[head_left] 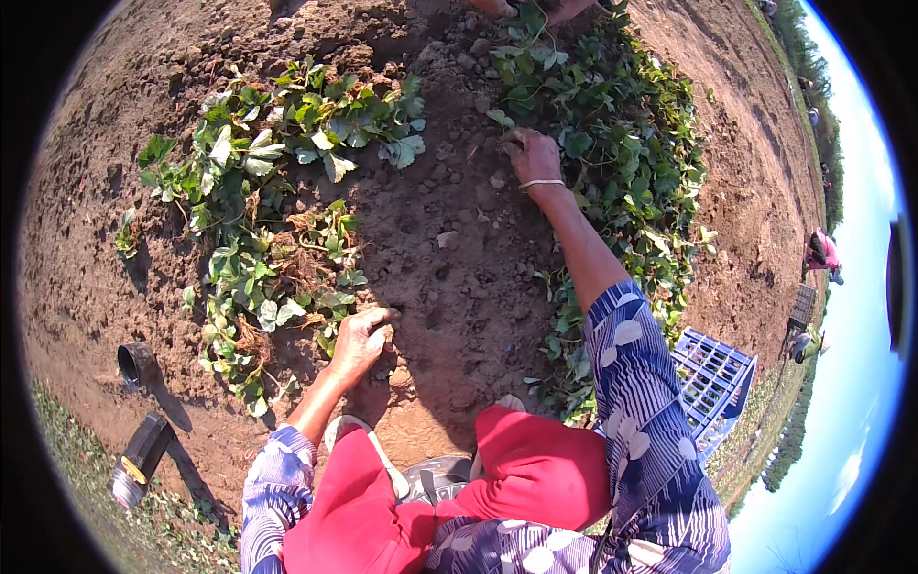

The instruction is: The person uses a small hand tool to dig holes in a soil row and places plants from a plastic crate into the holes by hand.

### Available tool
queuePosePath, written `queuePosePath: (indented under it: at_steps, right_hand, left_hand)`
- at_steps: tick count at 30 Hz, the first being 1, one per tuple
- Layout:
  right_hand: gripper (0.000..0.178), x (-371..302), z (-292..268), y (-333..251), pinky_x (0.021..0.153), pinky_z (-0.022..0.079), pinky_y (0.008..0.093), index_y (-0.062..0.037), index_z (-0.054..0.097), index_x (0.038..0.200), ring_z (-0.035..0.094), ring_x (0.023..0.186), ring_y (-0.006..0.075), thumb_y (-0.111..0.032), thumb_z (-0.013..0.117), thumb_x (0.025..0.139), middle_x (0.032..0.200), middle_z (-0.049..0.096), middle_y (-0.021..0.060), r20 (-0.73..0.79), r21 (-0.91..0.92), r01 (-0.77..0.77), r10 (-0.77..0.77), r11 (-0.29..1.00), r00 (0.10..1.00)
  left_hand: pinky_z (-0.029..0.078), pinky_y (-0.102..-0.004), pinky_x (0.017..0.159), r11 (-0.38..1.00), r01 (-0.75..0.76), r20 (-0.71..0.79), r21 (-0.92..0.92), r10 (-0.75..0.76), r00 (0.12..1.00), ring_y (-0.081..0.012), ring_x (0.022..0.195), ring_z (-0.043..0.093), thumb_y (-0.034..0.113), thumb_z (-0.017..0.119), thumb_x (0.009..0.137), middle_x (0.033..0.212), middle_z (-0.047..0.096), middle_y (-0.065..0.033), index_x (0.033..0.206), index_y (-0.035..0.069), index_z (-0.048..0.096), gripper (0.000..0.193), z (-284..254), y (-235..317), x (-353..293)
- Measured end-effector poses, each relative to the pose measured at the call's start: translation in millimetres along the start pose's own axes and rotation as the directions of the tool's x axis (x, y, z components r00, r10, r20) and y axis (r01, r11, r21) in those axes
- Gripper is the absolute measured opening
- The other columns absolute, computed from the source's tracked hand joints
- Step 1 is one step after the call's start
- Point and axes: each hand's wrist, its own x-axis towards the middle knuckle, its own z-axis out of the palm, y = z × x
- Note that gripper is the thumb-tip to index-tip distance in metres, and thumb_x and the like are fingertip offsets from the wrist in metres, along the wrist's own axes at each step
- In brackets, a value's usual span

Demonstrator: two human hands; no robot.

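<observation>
Patterned sleeve nearest. Leafy plants: tangled, green, some pale-backed. Left hand: fingers half-curled; right hand: fingers bent; both holds unclear.

Red trousers: matt cloth. Crate R of trousers: smooth-lkg plastic. Soil ahead of trousers: rough, matt, w/ semi-gloss leaves.

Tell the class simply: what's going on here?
A person in red trousers is low on bare soil between two patches of leafy plants. The right hand is at the edge of the right patch; the left hand is by the left patch, where brown roots show. Whether either holds anything is unclear. At the top, another person's hands are at the right patch. A blue crate is at the right.
</observation>
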Motion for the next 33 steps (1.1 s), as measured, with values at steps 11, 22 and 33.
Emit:
queuePosePath:
  at_steps: [11, 22, 33]
  right_hand:
    - [0.02, 14, -10, -40, 0.076, 0.053, 0.0432, -0.0081, 0.07, 0.085, 0.065, 0.09, 0.033, -0.025, 0.069, 0.074, 0.092, 0.067, 0.0165, 0.046, -0.294, -0.297, 0.324, 0.908, 0.945]
    - [0.013, 21, 20, -25, 0.068, 0.052, 0.0471, -0.01, 0.069, 0.081, 0.065, 0.079, 0.034, -0.015, 0.06, 0.073, 0.079, 0.066, 0.0147, 0.134, -0.502, 0.023, 0.051, 0.865, 0.99]
    - [0.021, 8, -22, -28, 0.076, 0.051, 0.0462, -0.0155, 0.071, 0.093, 0.064, 0.088, 0.0359, -0.019, 0.057, 0.078, 0.093, 0.067, 0.015, 0.133, -0.365, -0.126, 0.186, 0.923, 0.973]
  left_hand:
    - [0.047, -0.0316, 0.087, 0.996, -0.071, -0.048, 0.061, 0.074, 0.996, -0.0284, 0.097, 0.063, 0.001, 0.058, 0.076, 0.098, 0.067, -0.0176, 0.1, -0.002, 0.065, 0.025, 2, -10, -1]
    - [0.05, -0.0331, 0.079, 0.988, -0.107, -0.039, 0.113, 0.112, 0.993, -0.0311, 0.089, 0.064, 0.002, 0.058, 0.076, 0.093, 0.066, -0.0165, 0.099, 0.0, 0.065, 0.025, 3, -3, -2]
    - [0.048, -0.034, 0.086, 0.975, -0.175, -0.049, 0.14, 0.183, 0.982, -0.0322, 0.097, 0.063, 0.001, 0.06, 0.074, 0.1, 0.066, -0.0176, 0.104, 0.001, 0.065, 0.03, -1, -6, -6]
